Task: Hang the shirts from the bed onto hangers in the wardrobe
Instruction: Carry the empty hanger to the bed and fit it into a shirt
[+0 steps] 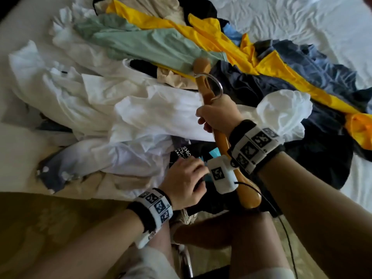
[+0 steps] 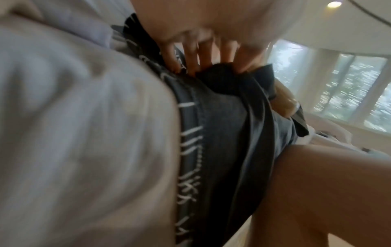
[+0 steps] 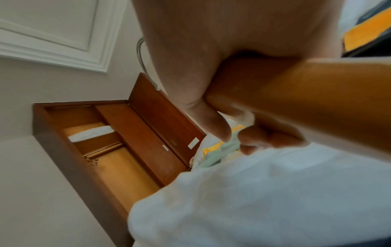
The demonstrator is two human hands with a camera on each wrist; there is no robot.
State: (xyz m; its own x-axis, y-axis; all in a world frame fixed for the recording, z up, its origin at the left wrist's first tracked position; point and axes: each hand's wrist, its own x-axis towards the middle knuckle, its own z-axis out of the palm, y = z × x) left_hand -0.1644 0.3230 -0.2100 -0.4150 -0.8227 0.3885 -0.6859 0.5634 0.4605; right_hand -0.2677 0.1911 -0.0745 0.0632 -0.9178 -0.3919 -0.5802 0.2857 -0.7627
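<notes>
Right hand gripped a smooth curved wooden hanger at mid-span; left hand pinched a dark printed shirt on the bed.

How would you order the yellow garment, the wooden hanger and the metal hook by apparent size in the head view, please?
1. yellow garment, stretched across the pile
2. wooden hanger, gripped by the right hand
3. metal hook, smallest
</notes>
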